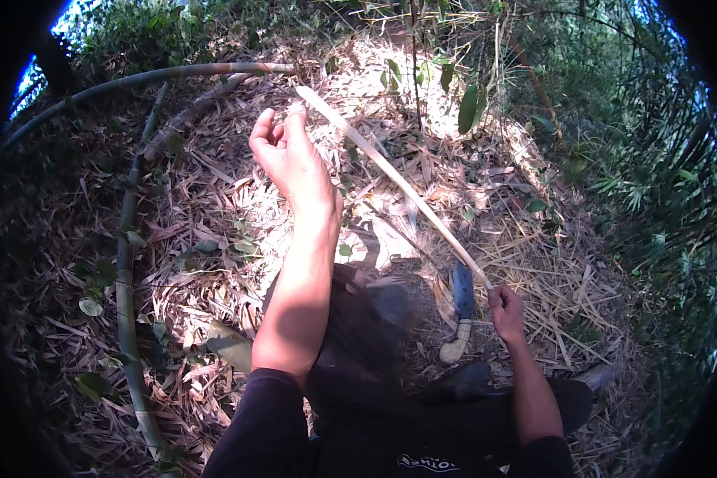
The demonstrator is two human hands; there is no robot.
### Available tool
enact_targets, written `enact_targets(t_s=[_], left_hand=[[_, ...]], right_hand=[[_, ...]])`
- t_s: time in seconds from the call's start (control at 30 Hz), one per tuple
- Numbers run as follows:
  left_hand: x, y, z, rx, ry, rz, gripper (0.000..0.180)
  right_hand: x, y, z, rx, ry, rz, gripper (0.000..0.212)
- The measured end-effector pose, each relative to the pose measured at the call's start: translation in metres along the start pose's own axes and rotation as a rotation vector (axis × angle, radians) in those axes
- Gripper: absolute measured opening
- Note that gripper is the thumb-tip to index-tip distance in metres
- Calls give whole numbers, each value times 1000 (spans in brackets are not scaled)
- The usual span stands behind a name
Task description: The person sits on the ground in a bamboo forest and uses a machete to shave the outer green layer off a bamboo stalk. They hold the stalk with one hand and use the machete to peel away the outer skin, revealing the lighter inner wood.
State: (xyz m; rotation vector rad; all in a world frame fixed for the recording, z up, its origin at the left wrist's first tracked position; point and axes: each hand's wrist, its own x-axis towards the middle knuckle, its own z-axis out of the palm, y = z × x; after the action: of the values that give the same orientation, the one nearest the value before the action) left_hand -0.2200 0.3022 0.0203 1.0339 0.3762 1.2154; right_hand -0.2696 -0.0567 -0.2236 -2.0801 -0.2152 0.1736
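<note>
Right grip (507, 314) pinches the strip (410, 191) at its near end; left grip (293, 155) by its tip, hold unclear. We should keep it off the knife (464, 303).

We are seeing strong sunlight coming from above in patches, and it is bleaching the leaf litter (215, 191) nearly white around the middle. Glare is flattening detail on the left hand (293, 159) and the pale strip (406, 187). Dappled shadow is dimming the left side and the foliage (653, 191), while the dark clothing (362, 366) is losing texture. We are noticing softness low in the centre, and a black fisheye rim is fringing blue.
</note>
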Motion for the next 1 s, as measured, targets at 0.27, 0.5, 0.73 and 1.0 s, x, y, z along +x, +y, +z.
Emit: enact_targets(t_s=[0.27,0.5,0.73,1.0], left_hand=[[-93,111,-6,-897,-1368,201,13],[-148,119,-9,-1167,-1130,18,21],[-147,131,-4,-1174,-1157,-51,19],[-148,127,-23,-1152,-1339,-323,18]], right_hand=[[-3,14,6,106,40,82,40],[-1,18,3,83,68,58,39],[-1,18,3,64,41,53,41],[1,15,2,58,27,62,43]])
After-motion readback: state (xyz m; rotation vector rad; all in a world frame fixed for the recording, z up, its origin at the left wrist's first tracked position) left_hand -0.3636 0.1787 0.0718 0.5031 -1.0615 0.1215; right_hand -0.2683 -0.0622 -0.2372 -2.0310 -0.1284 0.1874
